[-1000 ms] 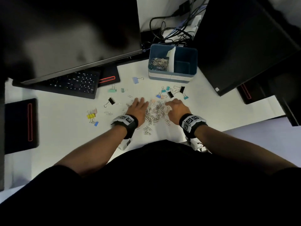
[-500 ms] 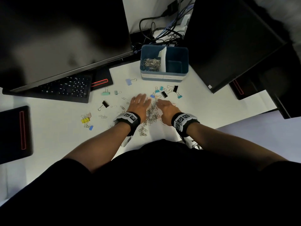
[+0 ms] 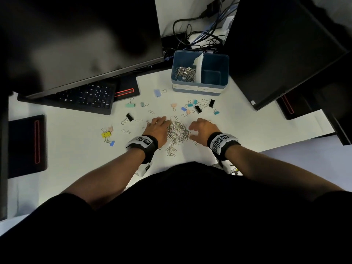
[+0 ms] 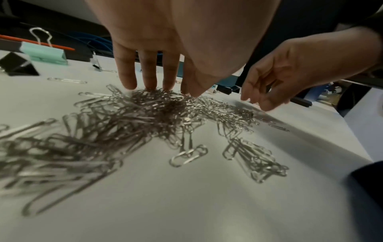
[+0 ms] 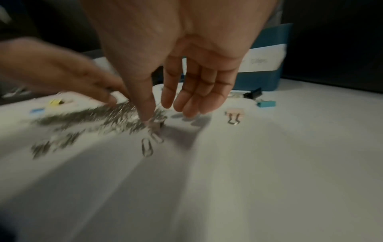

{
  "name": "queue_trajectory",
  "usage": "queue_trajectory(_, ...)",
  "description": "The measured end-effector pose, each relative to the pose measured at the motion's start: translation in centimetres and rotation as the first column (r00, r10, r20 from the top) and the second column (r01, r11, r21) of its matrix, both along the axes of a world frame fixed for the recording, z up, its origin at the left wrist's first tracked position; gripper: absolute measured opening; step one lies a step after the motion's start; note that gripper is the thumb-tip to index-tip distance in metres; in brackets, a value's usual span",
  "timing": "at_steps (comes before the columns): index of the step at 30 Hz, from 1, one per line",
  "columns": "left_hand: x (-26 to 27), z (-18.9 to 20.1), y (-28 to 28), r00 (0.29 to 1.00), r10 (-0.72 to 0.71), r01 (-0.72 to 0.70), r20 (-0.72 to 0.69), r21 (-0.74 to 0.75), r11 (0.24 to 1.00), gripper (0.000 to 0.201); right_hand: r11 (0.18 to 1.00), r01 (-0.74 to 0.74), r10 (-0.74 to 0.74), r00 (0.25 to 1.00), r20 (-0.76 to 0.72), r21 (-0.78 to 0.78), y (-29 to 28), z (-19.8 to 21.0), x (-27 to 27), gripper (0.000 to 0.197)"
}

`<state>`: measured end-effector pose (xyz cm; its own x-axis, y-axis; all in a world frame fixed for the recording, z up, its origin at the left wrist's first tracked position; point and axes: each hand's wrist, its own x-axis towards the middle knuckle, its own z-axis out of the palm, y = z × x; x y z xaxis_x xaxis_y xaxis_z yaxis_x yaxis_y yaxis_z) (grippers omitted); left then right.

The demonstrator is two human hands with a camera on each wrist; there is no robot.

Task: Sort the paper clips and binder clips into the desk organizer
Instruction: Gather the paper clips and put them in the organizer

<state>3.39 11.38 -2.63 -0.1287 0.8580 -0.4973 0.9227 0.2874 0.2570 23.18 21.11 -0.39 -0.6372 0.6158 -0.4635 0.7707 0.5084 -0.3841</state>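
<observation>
My left hand (image 3: 159,128), fingers straight, pressing paper clip pile (image 3: 178,131); right hand (image 3: 202,129) loosely curled, grasping nothing. Clips looking light, slippery, tangling: scooping from both sides.

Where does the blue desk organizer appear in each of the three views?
Head view: the desk organizer stands top centre, behind the hands.
Left wrist view: not clearly in it; only a dark blue patch shows behind the fingers.
Right wrist view: upper right, behind the right hand.
Shared landmark: the paper clip pile.
</observation>
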Motion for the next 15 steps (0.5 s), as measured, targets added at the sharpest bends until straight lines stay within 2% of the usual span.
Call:
queue_trajectory(2, 0.6, 0.5, 0.6, 1.000, -0.007, 0.007, -0.005, 0.055, 0.998, 0.057, 0.997, -0.073, 0.073, 0.997, 0.012, 0.018, -0.6, -0.4, -0.5, 0.034)
queue_trajectory(4, 1.5, 1.1, 1.8, 0.997, -0.071, 0.071, -0.012, 0.058, 0.996, 0.065, 0.996, -0.073, 0.073, 0.997, -0.007, 0.045, -1.2, -0.7, -0.8, 0.031)
queue_trajectory(9, 3.8, 2.0, 3.8, 0.963, -0.270, 0.271, 0.015, -0.085, 0.959, 0.071, 0.998, -0.044, 0.048, 0.996, -0.080, 0.048, -1.8, -1.0, -0.5, 0.022)
queue_trajectory(12, 3.6, 1.4, 3.0, 0.947, -0.322, 0.318, -0.015, -0.116, 0.941, 0.078, 0.997, 0.083, -0.081, 0.983, -0.166, 0.003, -1.2, -0.8, 0.5, 0.023)
queue_trajectory(15, 2.4, 0.8, 1.4, 0.937, -0.347, 0.341, -0.032, -0.116, 0.933, 0.074, 0.970, 0.242, -0.237, 0.951, -0.198, 0.004, 0.3, -0.4, 1.4, 0.023)
